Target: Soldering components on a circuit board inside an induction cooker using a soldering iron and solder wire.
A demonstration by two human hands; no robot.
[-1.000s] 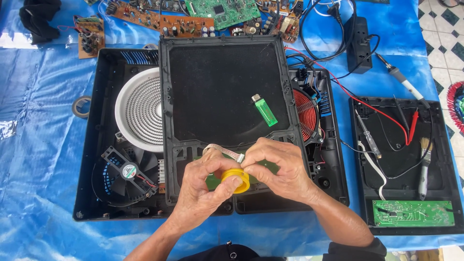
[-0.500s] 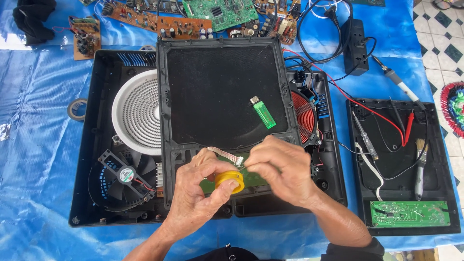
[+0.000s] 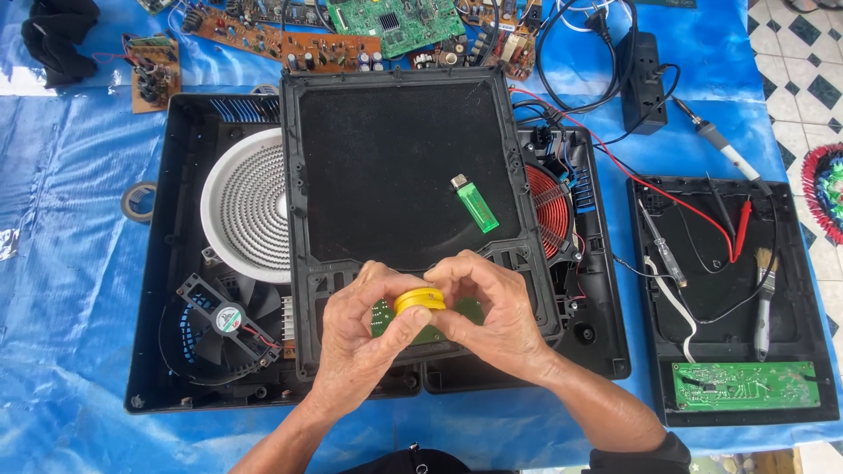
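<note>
Both hands meet over the near edge of a black panel [image 3: 399, 167] that lies on an opened black cooker housing [image 3: 167, 351]. My left hand [image 3: 360, 347] and my right hand [image 3: 492, 312] together grip a small round yellow tin [image 3: 419, 300]. Under the hands a small green circuit board [image 3: 382, 314] shows in part. A green lighter [image 3: 475, 204] lies on the panel, apart from the hands.
In the housing sit a white round coil plate [image 3: 246, 211], a black fan [image 3: 226, 320] and a red copper coil [image 3: 549, 211]. A black tray [image 3: 702, 290] at right holds a brush, probes and a green board [image 3: 746, 386]. Circuit boards [image 3: 290, 44] and a soldering iron [image 3: 720, 145] lie at the back.
The hands have closed tighter around the yellow tin. The white strip held between the fingers earlier is no longer visible.
</note>
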